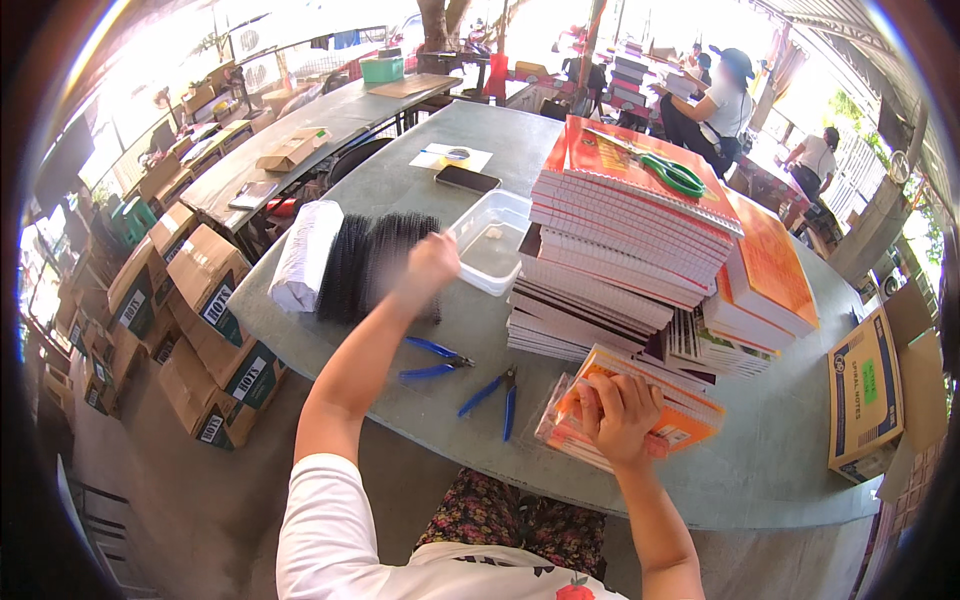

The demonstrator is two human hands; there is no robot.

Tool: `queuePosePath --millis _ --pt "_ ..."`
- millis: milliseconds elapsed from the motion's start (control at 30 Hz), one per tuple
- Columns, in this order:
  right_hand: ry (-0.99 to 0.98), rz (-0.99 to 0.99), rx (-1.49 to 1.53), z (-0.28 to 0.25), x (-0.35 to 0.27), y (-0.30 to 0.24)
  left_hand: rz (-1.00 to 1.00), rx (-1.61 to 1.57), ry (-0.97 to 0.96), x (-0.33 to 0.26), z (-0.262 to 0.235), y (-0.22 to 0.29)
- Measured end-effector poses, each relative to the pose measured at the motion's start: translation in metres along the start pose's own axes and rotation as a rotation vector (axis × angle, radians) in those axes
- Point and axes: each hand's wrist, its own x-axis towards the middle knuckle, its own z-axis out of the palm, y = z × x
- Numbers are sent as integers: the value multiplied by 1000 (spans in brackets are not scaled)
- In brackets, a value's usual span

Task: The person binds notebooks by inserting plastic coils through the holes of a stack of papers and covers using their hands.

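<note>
My left hand (433,261) is reached out over the table, slightly blurred, with its fingers curled closed. It is between a bundle of black binding coils (345,270) and a clear plastic tub (490,250); whatever it pinches is hidden. My right hand (622,415) is bent over a small stack of orange-covered spiral notebooks (685,420) near the front edge, gripping it. Behind that hand rises a tall pile of orange-covered books (630,220), with green-handled scissors (670,175) lying on top. Two blue-handled pliers (432,358) (490,400) lie between my arms.
A white wrapped bundle (306,255) lies left of the coils. A phone (468,179) rests beyond the tub. An open cardboard box (865,400) stands at the right, and several cartons (205,280) are stacked on the floor at left. Other people (715,110) sit in the background.
</note>
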Motion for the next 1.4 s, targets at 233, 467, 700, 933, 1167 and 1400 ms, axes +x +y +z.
queuePosePath --millis 233,467,700,933,1167,1400 --pt "43 -5 23 -3 -3 -7 -527 -789 265 6 -44 -68" --pt "-60 68 157 -17 10 3 -156 -1781 457 -37 -99 -64" --pt "-133 164 296 -21 10 -5 -76 -1094 -26 -66 -51 -53" --pt "-279 224 378 -30 12 -6 35 -2009 385 -67 -92 -43" --pt "-208 135 249 -27 4 -8 -132 -1284 508 -117 -16 -30" --pt "-131 153 226 -20 5 -9 913 -115 -12 -201 26 5"
